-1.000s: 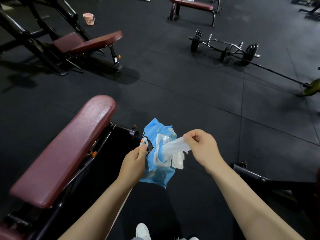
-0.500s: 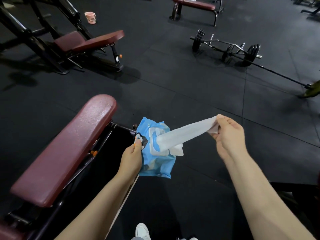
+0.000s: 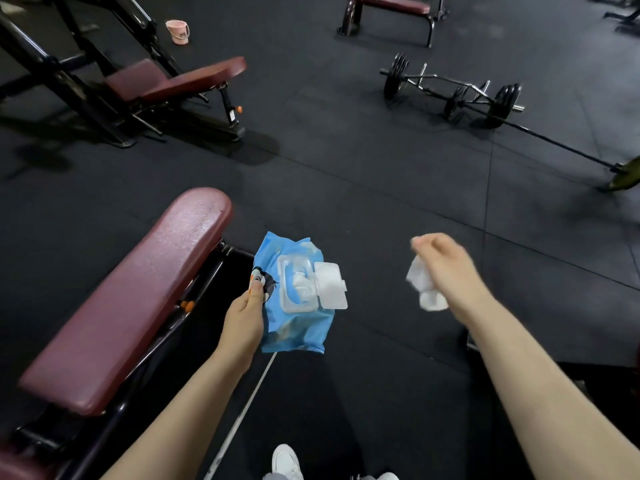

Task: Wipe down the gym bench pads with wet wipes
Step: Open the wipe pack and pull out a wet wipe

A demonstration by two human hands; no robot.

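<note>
1. You stand on a dark rubber gym floor (image 3: 346,174), with a loaded barbell (image 3: 453,95) well off to the right and a second incline bench (image 3: 180,81) beyond.
2. The maroon bench pad (image 3: 131,296) you need to wipe runs along your left, just beside your left hand (image 3: 244,323).
3. That hand grips the blue wipes pack (image 3: 294,306) by its edge, thumb on top. The pack's lid (image 3: 330,285) stands flipped open with the next wipe poking up.
4. Your right hand (image 3: 446,268) has its fingers curled around a bunched white wipe (image 3: 424,289), clear of the pack.
5. Before wiping, I'd press the lid closed so the rest don't dry out, then set the pack aside.
6. Shake the wipe open flat; a wad probably cleans only a narrow stripe.
7. Start at the pad's far rounded end and pull long overlapping strokes toward yourself, including the side edges.
</note>
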